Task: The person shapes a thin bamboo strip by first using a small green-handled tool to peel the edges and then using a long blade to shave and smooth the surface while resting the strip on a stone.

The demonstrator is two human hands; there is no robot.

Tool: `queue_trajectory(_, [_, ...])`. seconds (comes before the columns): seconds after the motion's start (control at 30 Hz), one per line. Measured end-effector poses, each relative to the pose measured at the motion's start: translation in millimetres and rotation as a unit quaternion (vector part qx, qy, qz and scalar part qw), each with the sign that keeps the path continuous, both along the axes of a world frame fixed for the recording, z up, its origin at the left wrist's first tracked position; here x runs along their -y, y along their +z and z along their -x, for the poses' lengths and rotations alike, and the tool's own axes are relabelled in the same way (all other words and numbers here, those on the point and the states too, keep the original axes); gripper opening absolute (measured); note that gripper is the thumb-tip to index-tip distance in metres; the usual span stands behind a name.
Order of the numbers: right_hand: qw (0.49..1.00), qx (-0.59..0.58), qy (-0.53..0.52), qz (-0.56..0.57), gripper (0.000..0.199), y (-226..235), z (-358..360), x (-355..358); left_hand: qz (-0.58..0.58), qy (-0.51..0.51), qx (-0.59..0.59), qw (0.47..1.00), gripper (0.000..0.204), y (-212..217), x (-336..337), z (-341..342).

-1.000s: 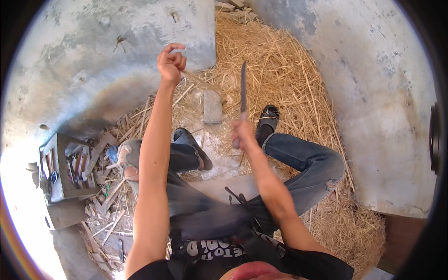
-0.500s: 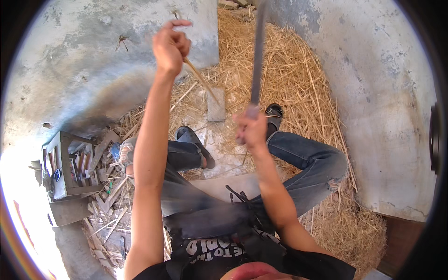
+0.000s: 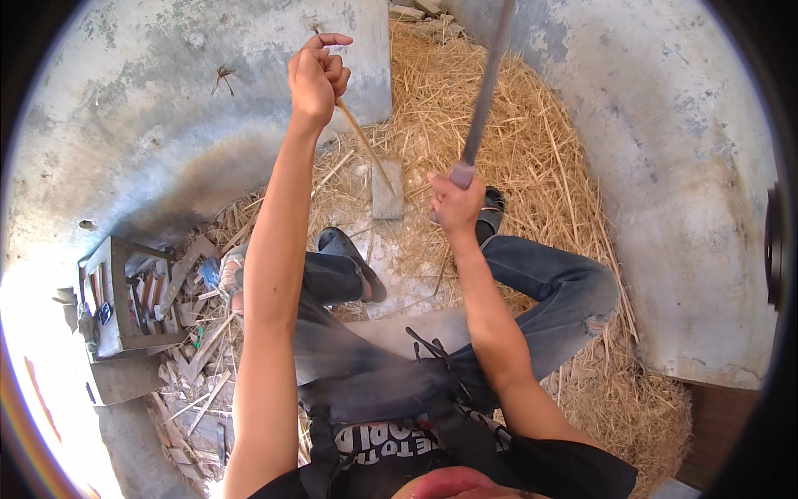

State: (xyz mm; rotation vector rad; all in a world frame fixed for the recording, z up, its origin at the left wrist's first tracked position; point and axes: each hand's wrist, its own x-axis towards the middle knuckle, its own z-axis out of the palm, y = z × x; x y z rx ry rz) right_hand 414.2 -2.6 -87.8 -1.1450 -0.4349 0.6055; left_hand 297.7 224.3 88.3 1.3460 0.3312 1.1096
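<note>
Pale split bamboo, a thin strip (image 3: 366, 148), slants from our clenched left hand (image 3: 317, 76) down to the small wooden block (image 3: 387, 190) below it, while our right hand (image 3: 455, 202), nearer that block, grips the long grey blade (image 3: 485, 87) raised upright above its fist.

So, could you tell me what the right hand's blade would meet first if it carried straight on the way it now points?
The right hand points its long blade up and away, toward the straw and the stones at the wall's foot. Depth is unclear; the tip leaves the picture.
</note>
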Motion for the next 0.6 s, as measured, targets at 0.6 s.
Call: queue_trajectory(0.6, [0.989,0.006,-0.027,0.142,0.031,-44.1,23.9,43.1,0.071,-0.266,0.038,0.961,0.045,-14.4,-19.8,53.3])
